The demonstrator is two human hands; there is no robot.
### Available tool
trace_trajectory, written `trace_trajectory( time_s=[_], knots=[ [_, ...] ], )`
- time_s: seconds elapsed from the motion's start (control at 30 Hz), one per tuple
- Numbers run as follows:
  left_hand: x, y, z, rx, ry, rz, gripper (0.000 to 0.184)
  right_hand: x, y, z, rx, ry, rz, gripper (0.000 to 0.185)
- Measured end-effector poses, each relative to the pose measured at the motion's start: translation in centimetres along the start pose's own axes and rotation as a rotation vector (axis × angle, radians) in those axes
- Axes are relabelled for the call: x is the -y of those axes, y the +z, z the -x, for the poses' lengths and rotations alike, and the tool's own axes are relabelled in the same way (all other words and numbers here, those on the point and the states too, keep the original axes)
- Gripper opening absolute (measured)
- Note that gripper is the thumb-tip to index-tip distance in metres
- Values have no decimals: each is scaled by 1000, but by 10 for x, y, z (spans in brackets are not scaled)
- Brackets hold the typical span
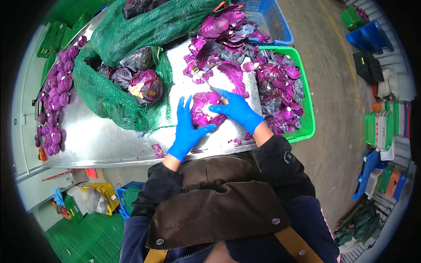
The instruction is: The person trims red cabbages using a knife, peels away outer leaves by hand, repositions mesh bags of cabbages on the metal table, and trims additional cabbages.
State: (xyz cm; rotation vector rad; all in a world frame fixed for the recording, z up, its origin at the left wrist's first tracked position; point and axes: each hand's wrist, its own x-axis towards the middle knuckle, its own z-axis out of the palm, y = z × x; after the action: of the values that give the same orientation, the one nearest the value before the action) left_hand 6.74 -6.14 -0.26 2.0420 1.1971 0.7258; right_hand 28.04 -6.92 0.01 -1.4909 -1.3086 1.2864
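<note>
A red cabbage (204, 108) with purple outer leaves and a pale patch lies on the metal table (127, 147), between my two blue-gloved hands. My left hand (187, 130) cups its left side, thumb along the near edge and fingers stretched upward. My right hand (237, 110) is closed around a knife (215, 90), whose blade points up and left; the thumb presses on the cabbage. Loose purple leaves (232, 75) lie just beyond. Left of my hands, a green mesh sack (103, 94) gapes around untrimmed cabbages (146, 85).
A green crate (309, 111) full of leaves adjoins the table's right edge, with a blue crate (280, 22) behind it. Trimmed cabbages (55, 98) line the far left. Another full mesh sack (136, 33) lies at the back. Stacked crates (379, 129) stand across the floor.
</note>
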Motion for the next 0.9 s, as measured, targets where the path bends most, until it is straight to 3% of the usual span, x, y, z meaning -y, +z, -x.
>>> trace_trajectory(
  time_s=[0.07,0.13,0.17,0.27,0.3,0.37,0.8,0.83,0.87,0.9],
  knots=[
    [-9,11,-20,45,19,89,107,1,-10,0,0,-125,171,77],
    [-19,12,-37,95,-66,125,107,39,-23,15,-182,182,402,71],
    [-25,13,-43,121,-141,110,109,37,-25,19,-255,193,550,70],
    [-20,21,-58,156,-133,-48,117,14,-7,41,-384,34,732,75],
    [-35,10,-64,224,-206,29,122,7,3,50,-409,-48,740,71],
    [-27,13,-66,222,-164,-13,123,20,12,64,-343,53,821,65],
    [-39,12,-74,278,-283,-60,122,-3,9,32,-397,36,916,57],
    [-45,11,-71,276,-267,-93,122,-4,2,22,-425,101,895,48],
    [-25,22,-61,193,-95,-192,123,-12,-15,22,-423,130,780,46],
    [-29,20,-59,197,-137,-159,122,-12,-29,16,-474,257,759,46]
  ],
)
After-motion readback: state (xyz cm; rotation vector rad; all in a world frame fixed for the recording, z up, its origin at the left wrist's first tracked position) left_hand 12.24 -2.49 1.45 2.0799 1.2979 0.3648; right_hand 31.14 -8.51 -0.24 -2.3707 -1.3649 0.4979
